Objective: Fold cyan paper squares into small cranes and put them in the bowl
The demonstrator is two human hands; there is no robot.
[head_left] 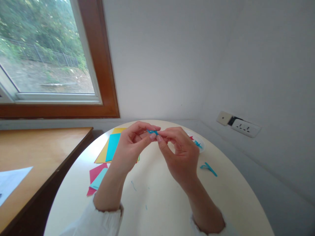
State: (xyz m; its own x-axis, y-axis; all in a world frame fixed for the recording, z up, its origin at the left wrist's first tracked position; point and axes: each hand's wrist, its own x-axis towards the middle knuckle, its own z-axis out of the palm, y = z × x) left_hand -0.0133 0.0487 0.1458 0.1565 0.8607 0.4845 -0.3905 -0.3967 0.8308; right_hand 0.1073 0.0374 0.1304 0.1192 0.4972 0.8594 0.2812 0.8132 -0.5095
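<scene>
Both hands are raised over the round cream table point(157, 203), fingertips meeting. My left hand point(133, 147) and my right hand point(179, 154) pinch a small blue paper strip point(153, 132) between thumbs and fingers. Most of the strip is hidden by the fingers. A second blue folded paper strip point(208, 167) lies on the table to the right of my right hand. A small white dish point(200, 144) with blue and red paper bits sits behind my right hand.
Coloured sheets lie at the table's left: yellow point(103, 154), cyan point(112, 147), pink point(97, 173) and pale blue. A wooden desk point(36, 157) with a white paper stands at the left under a window. A wall socket point(244, 127) is at the right.
</scene>
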